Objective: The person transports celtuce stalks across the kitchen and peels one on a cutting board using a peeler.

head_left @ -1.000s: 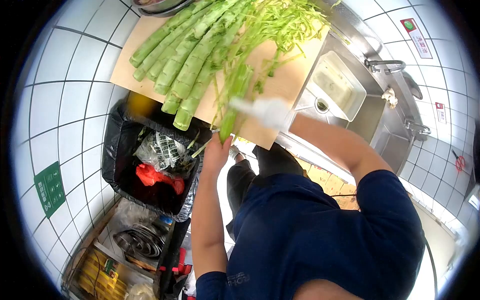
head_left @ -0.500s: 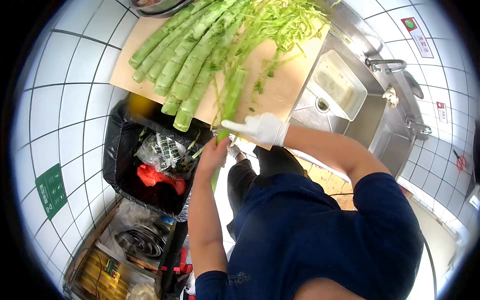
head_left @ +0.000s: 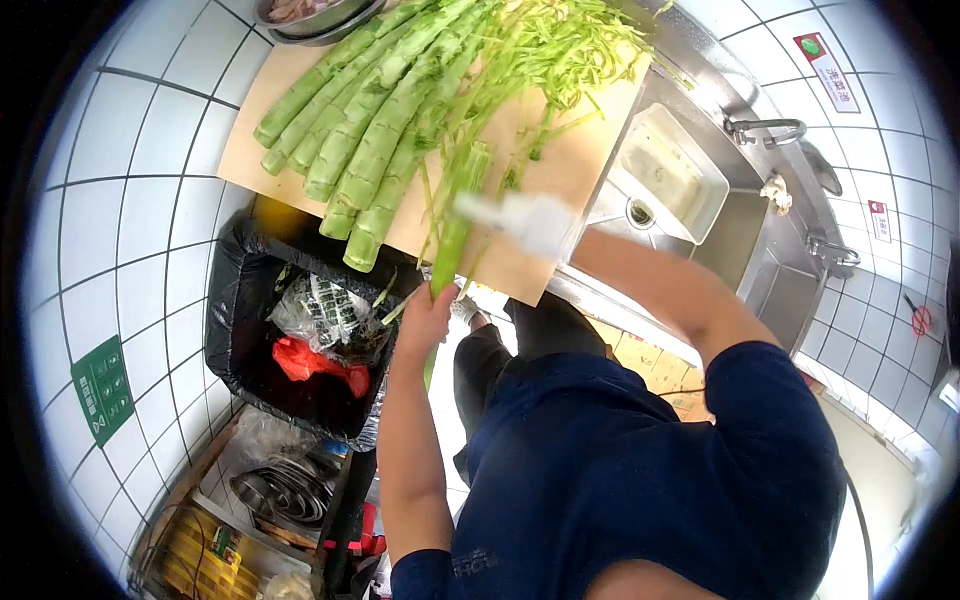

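Note:
My bare left hand (head_left: 427, 318) is closed around the lower part of a green celtuce stalk (head_left: 453, 240), whose upper end leans on the board. My right hand (head_left: 535, 222), in a white glove and blurred by motion, is at the right side of that stalk. Its fingers look closed, with a pale tip reaching over the stalk; what they grip is hidden by the blur. Several thick celtuce stalks (head_left: 365, 190) lie side by side on the cutting board (head_left: 570, 190). A heap of thin green peelings (head_left: 570, 50) covers the board's far right.
A bin lined with a black bag (head_left: 225, 310) stands below the board's left edge, with plastic and a red bag inside. At right is a steel sink (head_left: 745, 235) holding a white basin (head_left: 712, 205), with taps behind. Metal bowls (head_left: 310, 20) are at far left.
My right hand has moved up along the stalk, away from my left hand. My left hand keeps its hold, almost still.

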Motion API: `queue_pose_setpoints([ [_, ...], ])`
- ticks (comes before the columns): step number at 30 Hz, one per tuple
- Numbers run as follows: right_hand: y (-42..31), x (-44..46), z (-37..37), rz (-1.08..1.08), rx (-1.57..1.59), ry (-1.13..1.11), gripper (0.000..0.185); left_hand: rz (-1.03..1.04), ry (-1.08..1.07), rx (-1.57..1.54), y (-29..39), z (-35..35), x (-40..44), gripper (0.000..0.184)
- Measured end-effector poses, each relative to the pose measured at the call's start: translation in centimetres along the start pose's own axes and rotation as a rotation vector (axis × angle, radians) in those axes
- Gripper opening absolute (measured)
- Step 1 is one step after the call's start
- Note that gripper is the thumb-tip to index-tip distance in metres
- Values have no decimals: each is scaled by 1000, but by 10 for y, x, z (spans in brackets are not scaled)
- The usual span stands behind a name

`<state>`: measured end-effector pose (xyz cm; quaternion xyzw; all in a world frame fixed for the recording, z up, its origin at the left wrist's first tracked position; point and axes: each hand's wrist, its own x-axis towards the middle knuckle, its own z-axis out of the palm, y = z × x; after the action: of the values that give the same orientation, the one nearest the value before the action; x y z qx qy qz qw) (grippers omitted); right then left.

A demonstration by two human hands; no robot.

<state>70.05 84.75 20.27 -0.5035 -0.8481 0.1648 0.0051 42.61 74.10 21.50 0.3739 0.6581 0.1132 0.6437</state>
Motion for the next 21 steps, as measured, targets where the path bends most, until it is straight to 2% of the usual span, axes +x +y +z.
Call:
queue_pose_setpoints([
  [2, 49, 18, 4, 239, -105, 35, 75, 45, -4, -1, -4, 5, 2, 36],
  [6, 94, 22, -89, 216, -135, 138, 78, 44, -10, 3, 6, 6, -4, 35],
  [7, 75, 9, -76, 132, -66, 88, 80, 100, -7, 41, 1, 7, -3, 33],
  [10, 11, -10, -47, -111, 72, -22, 84, -2, -60, -67, 1, 6, 0, 32],
  [13, -2, -10, -42, -172, 88, -124, 80, 37, -50, -62, 1, 6, -4, 32],
  [16, 59, 35, -64, -13, 64, 70, 79, 76, -35, -111, 24, 10, -3, 32],
  [19, 34, 39, -72, 184, 7, 56, 81, 88, -21, -118, 46, 11, -1, 33],
  [21, 27, 24, -57, 10, 2, 106, 82, 91, -22, -68, 39, 7, 1, 34],
])
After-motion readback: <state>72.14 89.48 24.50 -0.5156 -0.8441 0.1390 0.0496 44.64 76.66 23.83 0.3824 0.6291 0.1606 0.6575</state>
